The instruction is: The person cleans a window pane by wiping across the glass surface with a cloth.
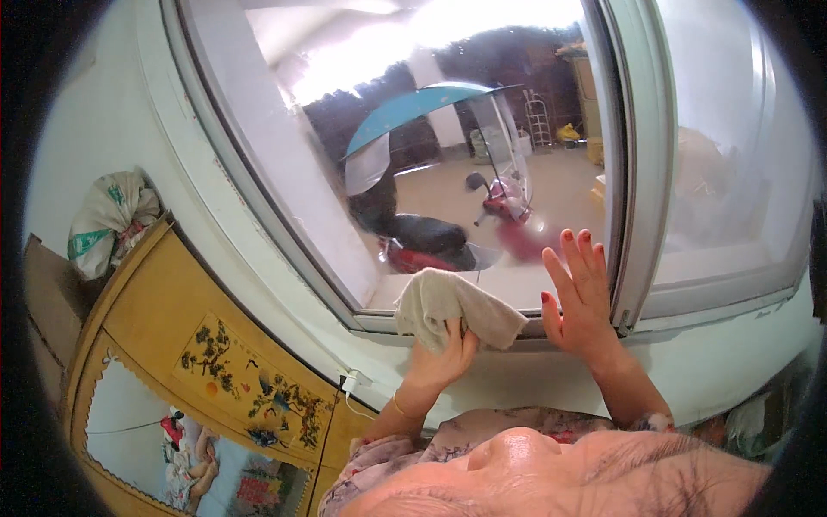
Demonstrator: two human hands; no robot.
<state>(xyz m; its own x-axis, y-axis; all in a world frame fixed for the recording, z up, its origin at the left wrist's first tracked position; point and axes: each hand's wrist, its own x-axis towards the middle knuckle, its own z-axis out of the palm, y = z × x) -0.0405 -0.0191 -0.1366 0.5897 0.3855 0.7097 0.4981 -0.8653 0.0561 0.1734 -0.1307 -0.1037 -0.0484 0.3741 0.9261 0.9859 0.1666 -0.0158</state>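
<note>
A beige cloth (457, 308) is bunched in my left hand (444, 358), its fingers partly covered by the folds. The cloth lies over the lower frame and the bottom of the window pane (534, 198). To the right of it, my right hand (579, 306) is raised with the fingers stretched out and nothing in them. Its fingertips are at the lower right of the pane, beside the upright sash frame (642, 172); whether they touch the glass I cannot tell.
A yellow cabinet (250, 379) with a mirror (129, 431) stands at the left, with a white sack (112, 224) on top. A white plug (349, 382) with a cable sits in the wall below the window. Beyond the glass stands a red scooter (431, 246) under a blue canopy (413, 112).
</note>
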